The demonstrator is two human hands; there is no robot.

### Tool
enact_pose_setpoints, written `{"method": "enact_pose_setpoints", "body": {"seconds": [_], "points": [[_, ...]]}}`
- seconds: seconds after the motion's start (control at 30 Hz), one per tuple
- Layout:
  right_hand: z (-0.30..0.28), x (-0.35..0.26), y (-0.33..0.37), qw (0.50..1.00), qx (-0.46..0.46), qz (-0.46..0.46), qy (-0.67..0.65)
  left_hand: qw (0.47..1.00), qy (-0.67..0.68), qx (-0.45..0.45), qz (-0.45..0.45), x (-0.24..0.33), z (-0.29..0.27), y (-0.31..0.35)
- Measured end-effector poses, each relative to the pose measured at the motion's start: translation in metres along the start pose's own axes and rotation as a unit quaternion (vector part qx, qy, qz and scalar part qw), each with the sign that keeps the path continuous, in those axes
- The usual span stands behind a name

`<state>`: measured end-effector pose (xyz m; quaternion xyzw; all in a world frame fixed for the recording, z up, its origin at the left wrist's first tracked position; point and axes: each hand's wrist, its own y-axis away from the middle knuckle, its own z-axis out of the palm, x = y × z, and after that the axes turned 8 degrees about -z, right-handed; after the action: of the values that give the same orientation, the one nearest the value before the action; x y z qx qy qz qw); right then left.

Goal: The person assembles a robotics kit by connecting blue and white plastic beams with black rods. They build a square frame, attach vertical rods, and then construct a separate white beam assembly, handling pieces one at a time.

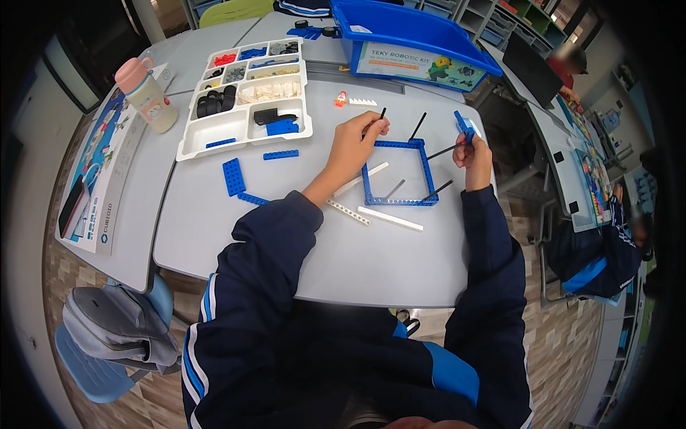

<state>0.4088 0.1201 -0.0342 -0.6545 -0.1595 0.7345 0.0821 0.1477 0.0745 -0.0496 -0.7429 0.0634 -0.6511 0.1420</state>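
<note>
A square frame of blue building beams (400, 202) lies on the grey table, with several black axles (418, 126) sticking up from it. My left hand (355, 143) is at the frame's far left corner, its fingers pinched around a black axle (384, 113) whose tip shows above them. Off the frame's right side, my right hand (474, 161) grips a small blue connector piece (464, 127). Another black axle (444, 151) slants from the frame up to those fingers; whether they touch it, I cannot tell. White beams (390, 218) lie near and partly under the frame.
A white sorting tray (311, 118) of parts stands at the left, with a blue plate (233, 177) and blue beams in front. Beyond the frame are a small figure (341, 99) and a large blue bin (418, 36). A bottle (146, 96) stands far left. Other people sit at the right.
</note>
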Motion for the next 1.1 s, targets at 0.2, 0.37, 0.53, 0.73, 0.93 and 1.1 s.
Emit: {"method": "enact_pose_setpoints", "body": {"seconds": [0.2,0.37,0.53,0.73,0.93,1.1], "points": [[-0.012,0.041,-0.010,0.977,0.097,0.081,-0.172,0.993,-0.112,-0.038,-0.011,-0.007,-0.015,-0.007],[-0.013,0.044,-0.013,0.980,0.109,0.058,-0.158,0.979,-0.184,-0.085,0.011,-0.012,-0.024,-0.009],[-0.007,0.045,-0.013,0.991,0.087,-0.030,-0.101,0.973,-0.203,-0.108,0.018,-0.014,-0.022,-0.010],[-0.004,0.041,-0.010,0.990,0.035,-0.133,0.034,0.973,-0.203,-0.109,0.016,-0.015,-0.021,-0.009],[0.000,0.036,-0.006,0.987,-0.002,-0.152,0.043,0.973,-0.203,-0.107,0.007,-0.015,-0.020,-0.009],[0.003,0.030,-0.004,0.977,-0.037,-0.192,0.089,0.973,-0.203,-0.106,0.008,-0.013,-0.020,-0.009]]}}
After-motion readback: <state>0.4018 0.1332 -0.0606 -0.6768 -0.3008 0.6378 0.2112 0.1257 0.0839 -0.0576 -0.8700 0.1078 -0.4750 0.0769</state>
